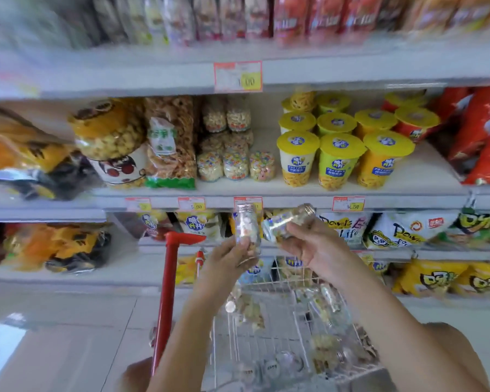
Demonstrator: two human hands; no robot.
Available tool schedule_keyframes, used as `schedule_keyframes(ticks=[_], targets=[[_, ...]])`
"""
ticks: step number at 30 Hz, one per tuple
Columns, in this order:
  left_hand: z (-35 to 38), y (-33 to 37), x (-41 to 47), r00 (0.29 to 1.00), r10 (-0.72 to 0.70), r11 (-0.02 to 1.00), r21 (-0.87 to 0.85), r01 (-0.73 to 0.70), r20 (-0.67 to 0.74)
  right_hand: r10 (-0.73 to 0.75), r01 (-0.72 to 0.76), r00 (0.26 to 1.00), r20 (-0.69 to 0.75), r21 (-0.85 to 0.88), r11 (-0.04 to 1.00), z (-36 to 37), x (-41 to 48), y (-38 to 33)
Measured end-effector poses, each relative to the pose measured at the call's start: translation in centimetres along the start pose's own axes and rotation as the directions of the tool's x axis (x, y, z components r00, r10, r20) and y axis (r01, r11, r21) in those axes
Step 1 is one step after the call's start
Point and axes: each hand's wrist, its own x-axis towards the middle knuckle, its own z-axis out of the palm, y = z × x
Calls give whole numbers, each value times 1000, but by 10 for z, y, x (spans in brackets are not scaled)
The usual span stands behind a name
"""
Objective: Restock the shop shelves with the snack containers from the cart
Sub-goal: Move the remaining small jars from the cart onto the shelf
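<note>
Step in hand, as I judge it: take two jars from the cart [266, 335] up to the mid shelf [436, 171] & seat them w/ the matching jars [235, 165] there. The white wire cart sits just below the hands; loose jars [328, 306] lie in it, so plenty of the job is left. The left hand [232, 258] grips the upright jar [248, 230] round its lower body, silver cap up. The right hand [314, 250] wraps its fingers under the tilted jar [289, 224], cap pointing up & right. The two jars are near each other, prob. not touching, tho blur makes that hard to call.

To do it well: right the tilted one first; lift both over the shelf lip, clear of the price tags [248, 203]; set down one at a time in front of or beside the row, labels out. Don't nudge the yellow-lid cups [340, 159] just to the right, nor the stacked jars behind, which look tippy; walls look smooth, so keep a firm wrap.

Surface & room: white shelving [153, 72] in several tiers, packed w/ snack bags [408, 230]; mid shelf board flat & smooth, bare at its right end; pale floor [68, 335], glossy at left; red handle [167, 292] of the cart stands left of the hands.
</note>
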Motion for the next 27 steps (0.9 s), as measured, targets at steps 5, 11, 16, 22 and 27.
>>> schedule_keyframes(ticks=[5,11,16,22,27], targets=[[-22,71,-28,980,194,972,129,-198,46,-134,154,984,120,-171,973,62,-14,-38],[-41,158,-47,905,425,858,320,-401,-5,-355,400,913,201,-618,677,133,-20,-92],[-54,238,-51,871,488,798,430,-421,-52,-454,563,815,359,-676,476,190,-3,-142],[-60,324,-13,710,671,583,744,-327,-214,-521,689,614,593,-725,-14,274,45,-175],[-67,377,36,676,707,342,937,-71,-207,-348,602,627,697,-717,-351,340,120,-187]])
